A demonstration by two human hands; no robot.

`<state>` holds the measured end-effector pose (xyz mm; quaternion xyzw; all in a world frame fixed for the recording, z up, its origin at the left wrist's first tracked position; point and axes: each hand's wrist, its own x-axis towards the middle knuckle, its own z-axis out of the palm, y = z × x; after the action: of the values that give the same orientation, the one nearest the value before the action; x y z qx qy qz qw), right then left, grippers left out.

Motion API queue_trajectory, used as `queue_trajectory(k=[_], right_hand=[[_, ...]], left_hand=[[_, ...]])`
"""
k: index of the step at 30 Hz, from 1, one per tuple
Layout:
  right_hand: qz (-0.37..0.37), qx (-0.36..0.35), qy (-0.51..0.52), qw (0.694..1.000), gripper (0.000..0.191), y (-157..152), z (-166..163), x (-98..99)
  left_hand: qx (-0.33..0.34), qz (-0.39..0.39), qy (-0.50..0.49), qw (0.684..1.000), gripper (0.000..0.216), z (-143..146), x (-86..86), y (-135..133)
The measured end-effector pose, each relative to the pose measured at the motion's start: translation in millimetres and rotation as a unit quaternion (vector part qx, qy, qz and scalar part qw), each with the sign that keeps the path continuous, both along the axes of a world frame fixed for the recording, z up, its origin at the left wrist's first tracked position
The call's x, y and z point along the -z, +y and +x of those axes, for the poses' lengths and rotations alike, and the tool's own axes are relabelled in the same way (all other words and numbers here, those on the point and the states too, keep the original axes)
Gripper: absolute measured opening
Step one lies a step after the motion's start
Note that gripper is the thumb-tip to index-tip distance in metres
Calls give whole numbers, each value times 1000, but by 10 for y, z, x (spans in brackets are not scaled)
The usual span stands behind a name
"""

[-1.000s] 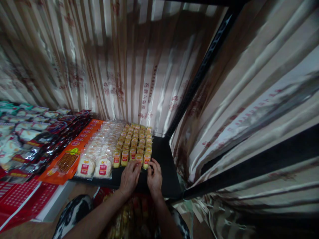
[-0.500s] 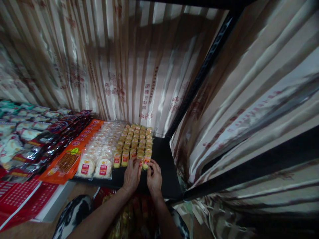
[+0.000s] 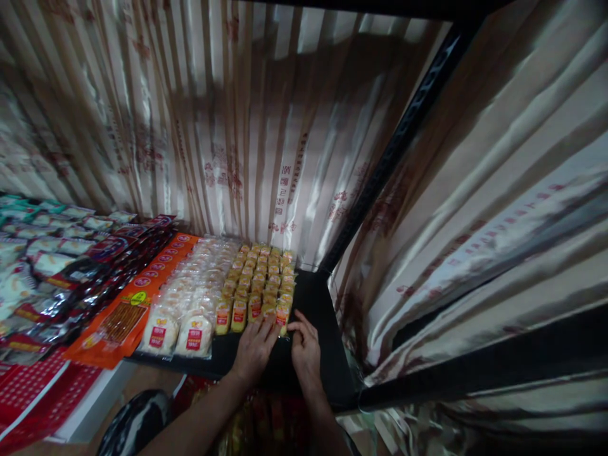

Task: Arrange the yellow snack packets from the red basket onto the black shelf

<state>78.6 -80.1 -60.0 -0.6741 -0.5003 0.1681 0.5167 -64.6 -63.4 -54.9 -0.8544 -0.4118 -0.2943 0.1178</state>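
Small yellow-wrapped snack packs [image 3: 255,306] with red labels stand in close rows on the black shelf [image 3: 308,297]. My left hand [image 3: 257,347] lies with stretched fingers against the front of the row, covering part of a pack near its right end. Beside the front-right pack [image 3: 282,312] is my right hand [image 3: 305,348], its fingers apart and its fingertips close to that pack's right side. Whether they touch it is hard to tell. Neither hand has a pack wrapped in its fingers.
Left of the yellow packs stand two rows of clear-wrapped white rice crackers [image 3: 194,335]. Farther left are an orange snack bag [image 3: 121,316], piled dark red and white bags [image 3: 71,272] and a red basket [image 3: 52,392]. A black shelf post [image 3: 394,149] and patterned curtain [image 3: 266,126] enclose the corner.
My right hand has shifted slightly right and its fingers have opened away from the front-right pack. My left hand has flattened against the front row. The view has tilted slightly.
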Motion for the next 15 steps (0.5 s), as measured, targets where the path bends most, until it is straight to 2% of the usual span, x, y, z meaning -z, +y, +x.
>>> queue_trajectory(k=[2, 5, 10, 15], right_hand=[[-8, 46, 96, 994, 26, 161, 89, -29], [-14, 53, 180, 982, 48, 463, 130, -78], [-19, -34, 202, 979, 65, 818, -74, -83], [-1, -33, 202, 979, 64, 888, -177, -23]], left_hand=[[-3, 4, 6, 1000, 34, 1, -2, -7], [-8, 9, 3, 1000, 35, -3, 15, -8], [-8, 9, -14, 1000, 35, 1, 44, 11], [-28, -2, -32, 999, 35, 11, 58, 22]])
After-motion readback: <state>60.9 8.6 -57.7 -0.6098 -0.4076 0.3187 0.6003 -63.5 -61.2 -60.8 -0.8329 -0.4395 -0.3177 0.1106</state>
